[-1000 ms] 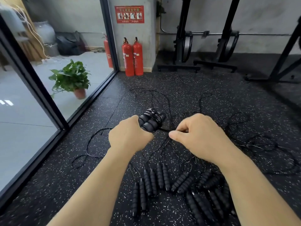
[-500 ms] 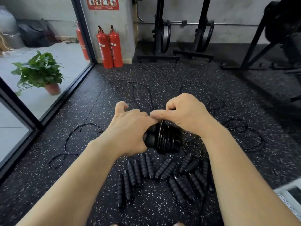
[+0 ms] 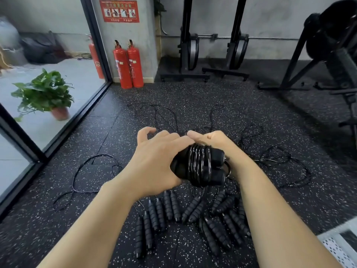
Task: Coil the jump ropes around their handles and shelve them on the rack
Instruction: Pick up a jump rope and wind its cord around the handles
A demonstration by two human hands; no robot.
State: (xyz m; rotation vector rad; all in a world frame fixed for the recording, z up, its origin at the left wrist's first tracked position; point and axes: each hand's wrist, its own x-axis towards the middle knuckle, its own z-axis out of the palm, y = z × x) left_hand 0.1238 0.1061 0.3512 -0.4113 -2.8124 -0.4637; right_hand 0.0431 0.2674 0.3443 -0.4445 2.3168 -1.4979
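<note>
At the middle of the frame my left hand [image 3: 154, 163] grips the left end of the coiled jump rope [image 3: 201, 167], my right hand [image 3: 212, 139] curled against its upper edge, pinching cord or not I cannot tell, above the loose jump ropes [image 3: 193, 215] at lower middle.

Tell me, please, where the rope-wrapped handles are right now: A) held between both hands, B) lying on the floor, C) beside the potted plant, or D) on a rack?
A: the wrapped handles are gripped between the left hand and the right hand, above the loose handles on the floor.
</note>
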